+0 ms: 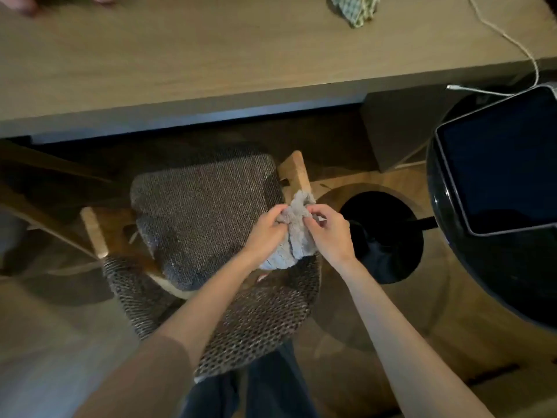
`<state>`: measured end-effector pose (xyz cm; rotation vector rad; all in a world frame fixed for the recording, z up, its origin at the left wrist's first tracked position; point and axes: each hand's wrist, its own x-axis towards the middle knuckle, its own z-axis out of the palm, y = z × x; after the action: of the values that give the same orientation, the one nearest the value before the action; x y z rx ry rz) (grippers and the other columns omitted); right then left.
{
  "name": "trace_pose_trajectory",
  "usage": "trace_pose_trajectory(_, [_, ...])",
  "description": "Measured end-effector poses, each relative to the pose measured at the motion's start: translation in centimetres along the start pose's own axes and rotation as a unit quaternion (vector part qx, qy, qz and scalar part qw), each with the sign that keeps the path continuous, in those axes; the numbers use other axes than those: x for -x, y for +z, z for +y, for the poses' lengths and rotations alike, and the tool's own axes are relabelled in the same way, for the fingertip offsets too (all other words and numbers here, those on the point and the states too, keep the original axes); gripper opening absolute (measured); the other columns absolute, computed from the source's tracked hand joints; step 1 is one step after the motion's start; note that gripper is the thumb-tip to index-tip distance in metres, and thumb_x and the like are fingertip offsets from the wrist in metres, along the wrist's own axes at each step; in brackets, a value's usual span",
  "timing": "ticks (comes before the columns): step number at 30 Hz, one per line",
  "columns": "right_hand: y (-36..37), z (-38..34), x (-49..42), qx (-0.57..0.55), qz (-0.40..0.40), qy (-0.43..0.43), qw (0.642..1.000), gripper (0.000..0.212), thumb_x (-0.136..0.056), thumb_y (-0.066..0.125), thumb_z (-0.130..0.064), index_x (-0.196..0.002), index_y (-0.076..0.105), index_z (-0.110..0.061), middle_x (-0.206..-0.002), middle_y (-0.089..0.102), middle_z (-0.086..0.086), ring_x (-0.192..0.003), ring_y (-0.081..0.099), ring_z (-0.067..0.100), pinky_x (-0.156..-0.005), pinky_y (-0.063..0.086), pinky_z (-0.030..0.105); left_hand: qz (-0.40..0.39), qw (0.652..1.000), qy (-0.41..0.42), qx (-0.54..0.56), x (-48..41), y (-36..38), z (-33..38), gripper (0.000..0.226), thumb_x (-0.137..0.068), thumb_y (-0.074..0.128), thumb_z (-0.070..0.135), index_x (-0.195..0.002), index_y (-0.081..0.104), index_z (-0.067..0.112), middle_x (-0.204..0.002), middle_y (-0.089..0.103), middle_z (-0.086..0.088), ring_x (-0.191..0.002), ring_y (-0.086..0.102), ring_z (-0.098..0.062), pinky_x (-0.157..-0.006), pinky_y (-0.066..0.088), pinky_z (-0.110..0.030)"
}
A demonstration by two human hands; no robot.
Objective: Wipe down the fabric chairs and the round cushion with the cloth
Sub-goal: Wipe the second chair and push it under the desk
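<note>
Wooden desk (211,55) above a woven fabric chair (199,206). Left hand (265,233) and right hand (331,236) both pinch a bunched cloth (298,239) over its seat. Wiping looks barely begun; no round cushion visible.

A brown-grey woven fabric chair (199,212) with a curved woven back and light wooden arms stands upright, facing the counter (211,55). A fluffy grey cloth (297,236) hangs bunched above the seat's right rear corner, pinched between the left hand (265,233) and the right hand (331,233).
</note>
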<state>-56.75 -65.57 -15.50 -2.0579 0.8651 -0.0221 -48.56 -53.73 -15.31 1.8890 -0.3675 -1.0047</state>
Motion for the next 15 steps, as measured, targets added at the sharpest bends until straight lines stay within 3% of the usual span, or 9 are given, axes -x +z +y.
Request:
trace_pose_trajectory(3, [0.6,-3.4,4.3,-0.031,-0.007,-0.045,0.998,0.02,-0.095,0.061,-0.02,-0.114,0.066,-0.016,-0.111,0.066,-0.003,-0.102,0.062,0.009,-0.088,0.052,0.026,0.001,0.998,0.066,0.003,5.5,-3.5,0.9,0.038,-0.098,0.037,-0.001,-0.128,0.05,0.017,-0.103,0.058,0.012,-0.082,0.056,0.012,-0.071,0.045,-0.008])
trace_pose_trajectory(5, [1.4,-5.7,7.6,-0.048,-0.012,-0.071,0.996,0.019,-0.094,0.062,-0.019,-0.112,0.066,-0.016,-0.11,0.066,-0.002,-0.1,0.061,0.01,-0.084,0.05,0.022,0.023,0.994,0.099,-0.026,9.2,-5.8,0.7,0.033,-0.099,0.037,0.001,-0.122,0.052,0.019,-0.096,0.057,0.013,-0.076,0.054,0.013,-0.067,0.042,-0.006])
trace_pose_trajectory(7, [2.7,-8.0,11.0,-0.058,-0.014,-0.091,0.994,0.018,-0.094,0.062,-0.02,-0.111,0.066,-0.016,-0.109,0.066,-0.003,-0.099,0.061,0.009,-0.081,0.048,0.018,0.049,0.989,0.121,-0.066,12.8,-7.9,0.0,0.029,-0.1,0.037,0.006,-0.118,0.054,0.02,-0.098,0.058,0.003,-0.078,0.052,0.007,-0.068,0.039,-0.007])
trace_pose_trajectory(9, [4.2,-9.9,14.5,-0.069,-0.019,-0.114,0.991,0.017,-0.094,0.062,-0.021,-0.11,0.065,-0.018,-0.106,0.066,-0.005,-0.097,0.062,0.009,-0.082,0.052,0.025,0.074,0.984,0.124,-0.102,16.2,-9.8,-1.5,0.027,-0.101,0.036,0.013,-0.119,0.054,0.021,-0.108,0.057,-0.002,-0.09,0.05,0.003,-0.077,0.038,-0.012])
trace_pose_trajectory(12, [6.8,-12.0,18.9,-0.089,-0.036,-0.129,0.987,0.013,-0.092,0.065,-0.021,-0.105,0.065,-0.021,-0.101,0.066,-0.01,-0.091,0.064,0.005,-0.08,0.056,0.033,0.113,0.977,0.123,-0.132,21.5,-11.9,-3.9,0.034,-0.098,0.031,0.033,-0.12,0.054,0.024,-0.112,0.058,0.001,-0.104,0.052,-0.009,-0.09,0.042,-0.031])
trace_pose_trajectory(15, [8.9,-13.5,22.6,-0.112,-0.085,-0.152,0.978,0.012,-0.091,0.066,-0.021,-0.102,0.066,-0.021,-0.097,0.067,-0.011,-0.081,0.067,0.004,-0.072,0.057,0.03,0.187,0.966,0.129,-0.12,26.9,-13.0,-5.9,0.03,-0.097,0.034,0.049,-0.102,0.058,0.031,-0.091,0.064,0.009,-0.085,0.061,-0.003,-0.076,0.052,-0.035])
